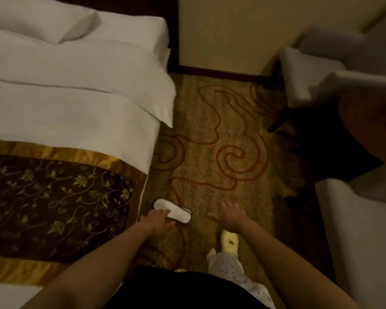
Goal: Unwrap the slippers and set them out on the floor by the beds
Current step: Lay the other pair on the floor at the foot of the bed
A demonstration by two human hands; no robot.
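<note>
My left hand reaches down to the carpeted floor beside the bed. Its grip closes on a white slipper, fingers laid over the near part of it. The slipper lies on the floor just beside the lower side edge of the bed, level with the brown and gold bed runner. A darker edge shows under the slipper's far end; I cannot tell whether a second slipper lies beneath it.

My right hand hovers above the floor, near the slipper but apart from it. Its grip is wide, fingers spread, palm down, holding nothing.

Below the right hand, one foot in a yellow house slipper stands on the floor, with a pale dotted trouser leg above it.

The bed carries white linen and a pillow toward its head end. A grey armchair stands at the far right of the floor, and a second pale upholstered seat sits at the near right edge.
</note>
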